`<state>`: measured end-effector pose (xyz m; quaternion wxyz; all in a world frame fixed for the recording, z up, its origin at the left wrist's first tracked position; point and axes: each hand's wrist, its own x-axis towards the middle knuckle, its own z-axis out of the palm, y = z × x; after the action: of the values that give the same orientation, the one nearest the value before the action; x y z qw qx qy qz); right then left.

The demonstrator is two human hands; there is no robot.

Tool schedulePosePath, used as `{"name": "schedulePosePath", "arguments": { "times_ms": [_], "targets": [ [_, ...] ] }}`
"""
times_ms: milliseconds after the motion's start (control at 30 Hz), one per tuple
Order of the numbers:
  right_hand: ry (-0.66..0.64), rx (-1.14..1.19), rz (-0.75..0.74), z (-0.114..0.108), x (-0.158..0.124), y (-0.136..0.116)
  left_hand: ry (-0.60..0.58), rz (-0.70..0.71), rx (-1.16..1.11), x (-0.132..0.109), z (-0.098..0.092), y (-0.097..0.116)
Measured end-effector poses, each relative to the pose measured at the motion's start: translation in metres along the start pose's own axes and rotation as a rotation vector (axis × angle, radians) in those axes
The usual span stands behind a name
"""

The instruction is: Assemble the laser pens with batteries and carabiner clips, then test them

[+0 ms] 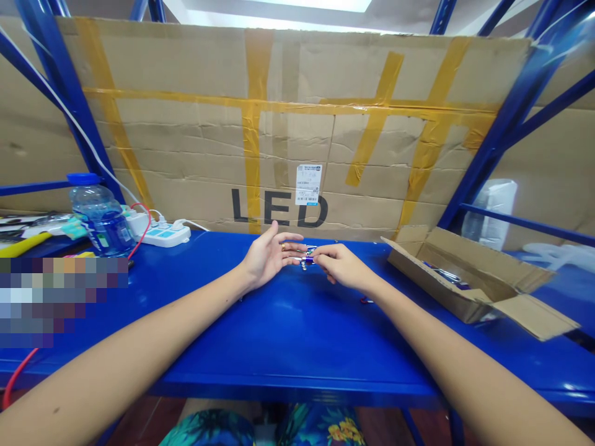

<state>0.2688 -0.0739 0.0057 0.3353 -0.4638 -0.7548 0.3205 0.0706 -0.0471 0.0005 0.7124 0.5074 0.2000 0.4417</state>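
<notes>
My right hand (pixel 343 266) pinches a small blue-and-silver piece (pixel 307 259) between thumb and fingertips, above the middle of the blue table. Its exact kind is too small to make out. My left hand (pixel 271 255) is open, palm turned inward, with its thumb up and a ring on one finger. The left fingertips reach to the near side of the small piece; whether they touch it I cannot tell. A little red-and-silver bit (pixel 366 300) lies on the table beside my right forearm, partly hidden by it.
An open cardboard box (pixel 437 291) on the right holds several blue and silver pieces (pixel 447 276). At left stand a water bottle (pixel 100 214) and a white power strip (pixel 168 234) with cords. A large cardboard sheet (pixel 199 148) rises behind the blue table (pixel 297 347), between blue posts.
</notes>
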Motion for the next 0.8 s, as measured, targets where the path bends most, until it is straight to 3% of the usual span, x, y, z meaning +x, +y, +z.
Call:
{"name": "schedulePosePath", "arguments": {
  "times_ms": [333,467,567,667,800],
  "targets": [
    [-0.009,-0.002,-0.011,-0.0004,0.0014,0.0025,0.003,0.022,0.034,0.0005,0.0002,-0.0004],
    [-0.011,0.012,-0.017,-0.0011,0.0019,0.0029,0.056,0.117,0.39,0.0028,0.0007,-0.0042],
    [-0.001,0.042,-0.004,-0.0016,0.002,0.0036,0.022,0.208,0.673,0.0039,0.0016,-0.007],
    [-0.036,0.108,0.029,-0.0032,0.0022,0.0056,-0.025,0.245,0.752,0.0038,0.0016,-0.0078],
    [-0.123,0.2,0.033,-0.0078,0.0032,0.0084,0.018,0.281,0.817,0.0024,0.0003,-0.0051]
  ]
}}
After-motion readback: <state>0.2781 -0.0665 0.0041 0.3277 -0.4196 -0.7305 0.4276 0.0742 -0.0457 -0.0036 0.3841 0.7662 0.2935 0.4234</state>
